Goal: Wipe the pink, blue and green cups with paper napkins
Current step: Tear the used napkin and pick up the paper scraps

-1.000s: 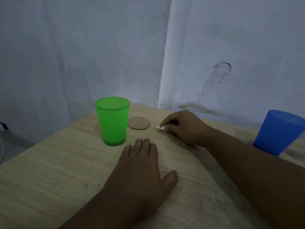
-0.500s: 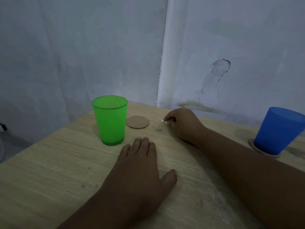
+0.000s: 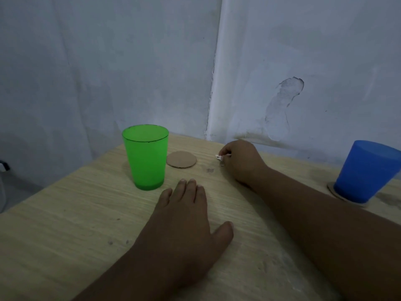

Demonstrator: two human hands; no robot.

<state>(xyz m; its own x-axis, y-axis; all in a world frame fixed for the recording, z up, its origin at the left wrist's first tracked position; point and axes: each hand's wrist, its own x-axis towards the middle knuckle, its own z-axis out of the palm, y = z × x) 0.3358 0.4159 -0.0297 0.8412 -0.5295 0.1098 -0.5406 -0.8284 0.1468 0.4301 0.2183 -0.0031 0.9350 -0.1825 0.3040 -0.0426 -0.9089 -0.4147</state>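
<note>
A green cup [image 3: 145,157] stands upright on the wooden table [image 3: 65,224], left of centre. A blue cup [image 3: 366,171] stands upside down on a cardboard coaster [image 3: 338,193] at the right edge. My left hand [image 3: 184,222] lies flat on the table, fingers straight, just in front of the green cup. My right hand [image 3: 238,161] is curled near the table's back, pinching a small white scrap of paper napkin [image 3: 219,157] at its fingertips. No pink cup is in view.
A bare round cardboard coaster [image 3: 181,159] lies between the green cup and my right hand. Two whitish walls meet in a corner right behind the table. The table's left edge runs diagonally, with floor beyond it.
My right hand has drawn back a little towards the wall with the white scrap, lifting it off the table. My left hand has stayed flat. The view has shifted slightly.
</note>
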